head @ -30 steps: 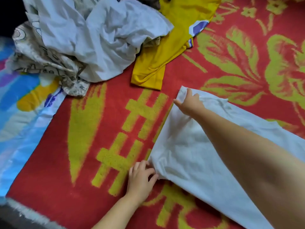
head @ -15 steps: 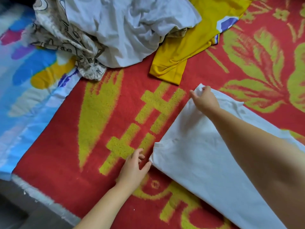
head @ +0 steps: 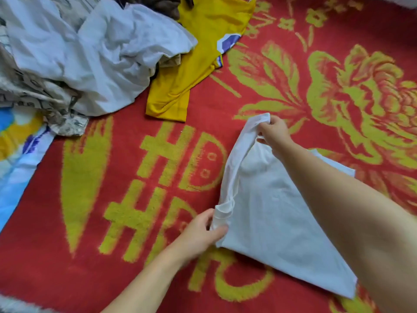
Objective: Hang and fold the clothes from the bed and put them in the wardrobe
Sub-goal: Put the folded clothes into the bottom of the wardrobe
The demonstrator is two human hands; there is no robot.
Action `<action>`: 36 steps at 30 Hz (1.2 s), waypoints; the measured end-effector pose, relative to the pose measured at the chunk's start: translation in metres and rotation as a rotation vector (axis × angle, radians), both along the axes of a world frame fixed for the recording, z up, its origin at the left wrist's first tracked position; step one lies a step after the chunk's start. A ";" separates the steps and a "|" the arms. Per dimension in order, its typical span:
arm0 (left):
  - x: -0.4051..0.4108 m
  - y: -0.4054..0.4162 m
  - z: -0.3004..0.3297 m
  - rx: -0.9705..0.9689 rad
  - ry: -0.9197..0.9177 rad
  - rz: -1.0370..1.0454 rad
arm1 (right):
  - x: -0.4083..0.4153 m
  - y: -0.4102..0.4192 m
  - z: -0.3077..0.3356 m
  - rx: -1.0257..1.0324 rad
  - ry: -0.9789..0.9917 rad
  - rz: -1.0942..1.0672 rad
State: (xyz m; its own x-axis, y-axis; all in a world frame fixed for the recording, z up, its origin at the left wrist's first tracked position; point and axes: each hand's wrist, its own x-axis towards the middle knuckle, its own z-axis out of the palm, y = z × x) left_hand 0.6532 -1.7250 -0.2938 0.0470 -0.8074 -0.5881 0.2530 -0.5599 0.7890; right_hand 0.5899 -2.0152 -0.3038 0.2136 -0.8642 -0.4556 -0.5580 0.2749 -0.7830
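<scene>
- Two bare hands are working one folded white cotton garment [head: 277, 213] on a red woven blanket with yellow floral and character patterns [head: 112, 267], which is covering the bed.
- Your right hand [head: 274, 132] is pinching the far corner of the white garment between curled fingers and thumb, lifting that edge off the blanket while your forearm is crossing above the cloth.
- Your left hand [head: 200, 232] is gripping the near corner of the same garment, thumb on top and fingers curled around the bunched hem.
- Between the two hands, the garment's left edge is rising in a soft fold; the rest is lying flat on the blanket toward the lower right.
- Well apart, toward the top left, a crumpled pale grey-white shirt [head: 97, 53] is sitting on a heap, overlapping a beige printed fabric [head: 45, 98] beneath it.
- Just beside that heap, a mustard-yellow jersey with a blue-and-white trim [head: 198, 64] is lying spread out on the blanket.
- At the left edge, a blue, yellow and white patterned sheet [head: 15, 154] is showing under the blanket.
</scene>
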 end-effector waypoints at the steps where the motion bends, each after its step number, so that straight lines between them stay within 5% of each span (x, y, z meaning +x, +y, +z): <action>1: -0.021 -0.007 0.011 -0.049 -0.009 -0.086 | -0.024 -0.008 0.011 0.022 -0.037 -0.051; 9: -0.221 -0.060 0.016 -0.078 -0.123 -0.480 | -0.252 -0.035 0.036 0.013 0.024 -0.381; 11: -0.244 -0.055 0.001 -0.060 -0.153 -0.521 | -0.296 -0.014 0.021 -0.038 0.186 -0.397; 16: -0.209 -0.025 -0.038 -0.266 -0.806 -0.521 | -0.353 0.089 -0.016 -0.163 0.501 0.228; 20: -0.174 -0.011 -0.063 -0.323 -1.319 -0.985 | -0.359 0.192 -0.049 -0.404 0.701 0.961; 23: -0.166 -0.012 -0.078 -0.264 -1.393 -1.132 | -0.365 0.220 -0.068 -0.269 0.852 1.010; 28: -0.165 -0.033 -0.090 -0.281 -1.500 -1.137 | -0.374 0.198 -0.072 -0.508 0.895 0.973; 32: -0.174 -0.027 -0.085 -0.292 -1.420 -1.131 | -0.392 0.204 -0.063 -0.590 0.924 1.035; 36: -0.182 -0.030 -0.068 -0.188 -1.352 -1.263 | -0.392 0.212 -0.061 -0.318 1.014 1.000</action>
